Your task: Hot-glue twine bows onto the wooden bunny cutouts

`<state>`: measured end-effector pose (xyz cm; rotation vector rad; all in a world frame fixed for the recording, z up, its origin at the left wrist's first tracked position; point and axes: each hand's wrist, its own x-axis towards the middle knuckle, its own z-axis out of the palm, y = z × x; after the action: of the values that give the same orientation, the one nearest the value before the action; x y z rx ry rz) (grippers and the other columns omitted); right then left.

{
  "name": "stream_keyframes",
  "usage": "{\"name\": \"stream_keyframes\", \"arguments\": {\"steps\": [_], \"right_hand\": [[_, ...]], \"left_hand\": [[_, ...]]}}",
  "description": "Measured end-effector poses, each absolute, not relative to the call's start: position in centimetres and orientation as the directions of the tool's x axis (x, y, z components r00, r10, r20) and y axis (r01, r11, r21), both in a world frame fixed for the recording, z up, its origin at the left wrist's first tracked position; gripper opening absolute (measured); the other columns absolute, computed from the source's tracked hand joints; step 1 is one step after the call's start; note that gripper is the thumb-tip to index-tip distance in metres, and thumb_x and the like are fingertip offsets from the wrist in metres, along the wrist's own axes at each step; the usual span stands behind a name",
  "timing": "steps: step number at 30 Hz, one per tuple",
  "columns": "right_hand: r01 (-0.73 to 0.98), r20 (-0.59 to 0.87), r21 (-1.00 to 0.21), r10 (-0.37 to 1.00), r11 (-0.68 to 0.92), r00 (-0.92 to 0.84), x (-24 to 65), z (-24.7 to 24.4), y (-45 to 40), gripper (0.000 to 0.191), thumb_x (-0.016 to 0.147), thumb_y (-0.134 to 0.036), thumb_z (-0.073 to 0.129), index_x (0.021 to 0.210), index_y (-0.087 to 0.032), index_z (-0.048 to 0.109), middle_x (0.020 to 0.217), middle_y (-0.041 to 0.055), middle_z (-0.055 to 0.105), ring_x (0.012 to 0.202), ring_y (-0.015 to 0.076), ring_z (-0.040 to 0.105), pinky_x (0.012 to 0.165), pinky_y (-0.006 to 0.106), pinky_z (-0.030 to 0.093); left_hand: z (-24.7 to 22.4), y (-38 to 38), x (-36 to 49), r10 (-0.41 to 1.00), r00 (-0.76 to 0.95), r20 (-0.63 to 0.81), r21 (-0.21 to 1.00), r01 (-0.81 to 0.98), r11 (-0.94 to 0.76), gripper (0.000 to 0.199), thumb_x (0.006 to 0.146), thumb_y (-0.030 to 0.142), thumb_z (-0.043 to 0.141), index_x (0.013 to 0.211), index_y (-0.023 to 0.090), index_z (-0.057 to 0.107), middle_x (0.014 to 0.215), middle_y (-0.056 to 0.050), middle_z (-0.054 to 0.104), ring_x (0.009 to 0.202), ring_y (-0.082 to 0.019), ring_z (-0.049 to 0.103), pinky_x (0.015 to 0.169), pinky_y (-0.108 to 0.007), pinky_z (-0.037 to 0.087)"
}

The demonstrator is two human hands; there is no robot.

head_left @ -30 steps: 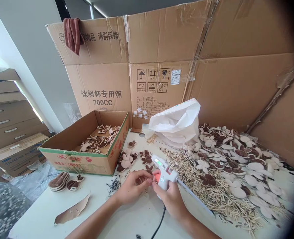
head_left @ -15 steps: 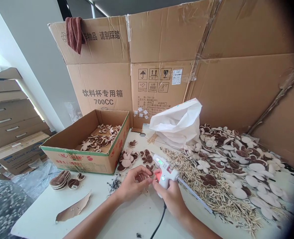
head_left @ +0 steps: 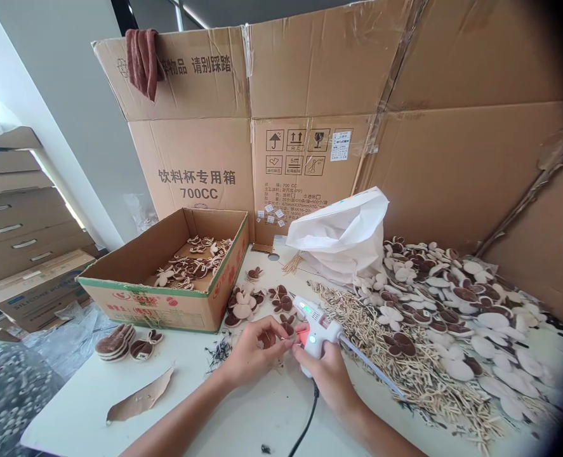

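Observation:
My right hand (head_left: 326,371) is wrapped round a white glue gun (head_left: 316,330) with an orange trigger and lit green and white lights. A glue stick (head_left: 374,367) sticks out of its back, and a black cord (head_left: 304,422) hangs below. Just to the left, my left hand (head_left: 257,352) is closed in a pinch, its fingertips meeting the right hand's in front of the gun. What the left fingers hold is too small and hidden to make out. Brown and cream fabric bow-shaped pieces (head_left: 280,298) lie right behind the hands.
A cardboard box (head_left: 157,308) with several finished-looking pieces stands left. A heap of thin cream strips (head_left: 433,381) and a pile of fabric shapes (head_left: 452,292) spread at right, by a white bag (head_left: 338,235). Tall cardboard (head_left: 310,82) walls the back. A torn cardboard scrap (head_left: 141,400) lies front left.
Both hands and the glue gun stay almost in place. The view has shifted very slightly.

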<state>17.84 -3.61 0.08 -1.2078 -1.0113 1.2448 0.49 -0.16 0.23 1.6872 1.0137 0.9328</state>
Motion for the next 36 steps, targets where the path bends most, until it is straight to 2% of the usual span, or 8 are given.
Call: {"name": "stream_keyframes", "arguments": {"steps": [4,7,21,27,36], "right_hand": [[-0.122,-0.148,-0.982,0.988,-0.141,0.05,17.97,-0.27,-3.33,0.041,0.069,-0.038,0.078,0.101,-0.019,0.063,0.069,-0.0023,0.059,0.054,0.0122,0.045,0.049,0.025,0.038],[-0.124,-0.174,-0.978,0.984,-0.167,0.048,18.03,-0.41,-3.25,0.04,0.069,-0.037,0.079,0.1,-0.018,0.062,0.069,-0.0019,0.059,0.056,0.0124,0.046,0.05,0.025,0.038],[-0.129,-0.15,-0.981,0.987,-0.143,0.049,18.16,0.01,-3.4,0.042,0.071,-0.04,0.081,0.102,-0.018,0.063,0.069,-0.0015,0.059,0.057,0.0143,0.048,0.052,0.026,0.039],[-0.127,-0.117,-0.986,0.991,-0.107,0.072,18.09,-0.36,-3.22,0.042,0.071,-0.039,0.078,0.104,-0.017,0.062,0.067,-0.003,0.057,0.054,0.0126,0.044,0.05,0.026,0.037],[-0.114,-0.11,-0.988,0.991,-0.101,0.072,18.1,-0.31,-3.15,0.041,0.071,-0.04,0.076,0.102,-0.019,0.062,0.068,-0.0035,0.057,0.054,0.0127,0.044,0.05,0.026,0.036]], "left_hand": [[0.35,-0.36,0.6,0.919,0.356,0.168,0.91,0.302,-0.283,0.014,0.089,0.034,0.069,0.089,0.02,0.069,0.073,0.002,0.063,0.063,-0.012,0.048,0.06,-0.023,0.039],[0.52,-0.45,0.72,0.915,0.356,0.187,0.893,0.326,-0.309,0.013,0.089,0.033,0.069,0.088,0.02,0.069,0.076,0.001,0.066,0.066,-0.013,0.05,0.061,-0.023,0.039],[0.71,-0.49,0.82,0.924,0.346,0.161,0.907,0.318,-0.277,0.015,0.09,0.035,0.069,0.09,0.02,0.07,0.076,0.0,0.066,0.065,-0.013,0.05,0.061,-0.024,0.039],[0.66,-0.36,0.79,0.929,0.338,0.151,0.908,0.324,-0.265,0.017,0.089,0.036,0.069,0.091,0.019,0.071,0.076,-0.001,0.067,0.065,-0.013,0.051,0.061,-0.024,0.04],[0.27,-0.24,0.94,0.919,0.354,0.176,0.89,0.341,-0.302,0.02,0.091,0.037,0.066,0.094,0.02,0.075,0.076,-0.001,0.068,0.064,-0.014,0.051,0.06,-0.025,0.039]]}}
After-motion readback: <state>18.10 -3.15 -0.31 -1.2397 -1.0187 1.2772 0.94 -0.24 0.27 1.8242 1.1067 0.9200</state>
